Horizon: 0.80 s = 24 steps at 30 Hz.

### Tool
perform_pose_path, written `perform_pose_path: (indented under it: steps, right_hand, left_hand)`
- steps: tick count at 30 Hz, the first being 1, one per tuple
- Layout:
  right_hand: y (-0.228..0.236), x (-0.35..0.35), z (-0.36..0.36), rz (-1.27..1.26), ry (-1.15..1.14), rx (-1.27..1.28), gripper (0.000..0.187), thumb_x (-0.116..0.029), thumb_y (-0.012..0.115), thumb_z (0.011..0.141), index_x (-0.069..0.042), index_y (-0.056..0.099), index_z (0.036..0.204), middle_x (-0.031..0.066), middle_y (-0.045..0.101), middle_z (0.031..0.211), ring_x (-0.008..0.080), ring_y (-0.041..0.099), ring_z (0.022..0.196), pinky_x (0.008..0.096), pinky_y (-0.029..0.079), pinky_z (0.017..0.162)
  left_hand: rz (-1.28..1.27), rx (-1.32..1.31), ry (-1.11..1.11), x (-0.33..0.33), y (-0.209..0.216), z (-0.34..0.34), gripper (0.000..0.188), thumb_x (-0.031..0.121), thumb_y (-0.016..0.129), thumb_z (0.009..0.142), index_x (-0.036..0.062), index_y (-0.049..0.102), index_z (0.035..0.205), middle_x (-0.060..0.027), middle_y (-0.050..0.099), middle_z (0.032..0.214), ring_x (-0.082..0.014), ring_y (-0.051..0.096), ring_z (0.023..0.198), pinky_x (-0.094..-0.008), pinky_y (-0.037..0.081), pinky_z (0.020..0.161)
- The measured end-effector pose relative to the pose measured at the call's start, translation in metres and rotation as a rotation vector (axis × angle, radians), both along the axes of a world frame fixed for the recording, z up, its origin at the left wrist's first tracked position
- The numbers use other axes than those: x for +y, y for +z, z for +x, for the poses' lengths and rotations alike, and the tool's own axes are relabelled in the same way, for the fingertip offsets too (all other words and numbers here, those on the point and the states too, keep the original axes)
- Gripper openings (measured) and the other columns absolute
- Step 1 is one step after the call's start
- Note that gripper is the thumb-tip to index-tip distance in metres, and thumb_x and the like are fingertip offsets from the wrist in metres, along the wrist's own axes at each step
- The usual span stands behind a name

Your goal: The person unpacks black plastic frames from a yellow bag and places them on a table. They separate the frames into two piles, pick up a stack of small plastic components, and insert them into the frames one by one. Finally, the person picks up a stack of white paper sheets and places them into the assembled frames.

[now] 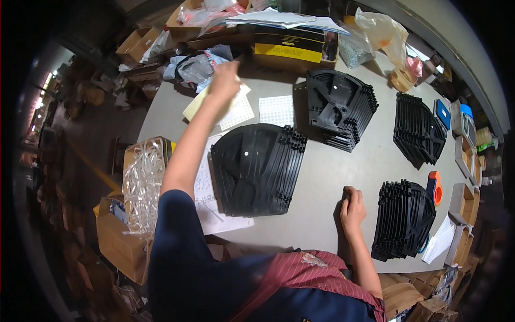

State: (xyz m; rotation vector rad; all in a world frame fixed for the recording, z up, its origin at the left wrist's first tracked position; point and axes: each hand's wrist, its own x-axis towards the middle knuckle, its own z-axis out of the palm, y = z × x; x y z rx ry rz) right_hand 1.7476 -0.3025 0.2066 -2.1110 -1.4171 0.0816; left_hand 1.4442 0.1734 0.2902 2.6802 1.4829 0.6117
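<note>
My left hand reaches to the far left of the table, over a crumpled plastic bag and a few sheets of small round stickers. Motion smears its fingers, so any grip is hidden. My right hand rests on the bare tabletop with its fingers loosely bent and nothing visible in them. Between my arms lies a stack of black fan-shaped plastic parts, partly on a written paper sheet. Another stack of black parts stands right of my right hand.
Two more stacks of black parts stand farther back, one mid-table and one right. An orange tape dispenser lies near the right edge. A black-and-yellow box stands at the back. Left, a carton holds clear plastic strips.
</note>
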Motion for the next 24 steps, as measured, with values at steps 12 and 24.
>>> perform_pose_path:
  steps: [12,24]
  right_hand:
    - [0.007,0.001,-0.008,-0.009,-0.023,-0.022,0.035,-0.006,0.058,0.085,-0.017,0.064,0.118,0.0067,0.062,0.104,0.0295,0.067,0.082,0.0407,0.055,0.066]
    - [-0.004,-0.007,0.002,0.035,-0.011,0.020,0.029,-0.009,0.058,0.087,-0.017,0.065,0.114,0.0056,0.064,0.105,0.0296,0.067,0.086,0.0414,0.055,0.068]
  left_hand:
    - [-0.496,0.290,-0.077,-0.036,-0.050,0.072,0.084,0.043,0.090,0.058,0.0031,0.062,0.127,-0.0256,0.061,0.127,-0.0414,0.053,0.124,-0.0451,0.040,0.106]
    - [-0.887,-1.015,-0.145,-0.129,0.074,0.022,0.018,0.007,0.069,0.091,0.0028,0.061,0.107,-0.0067,0.069,0.091,-0.0140,0.067,0.076,-0.0276,0.056,0.069]
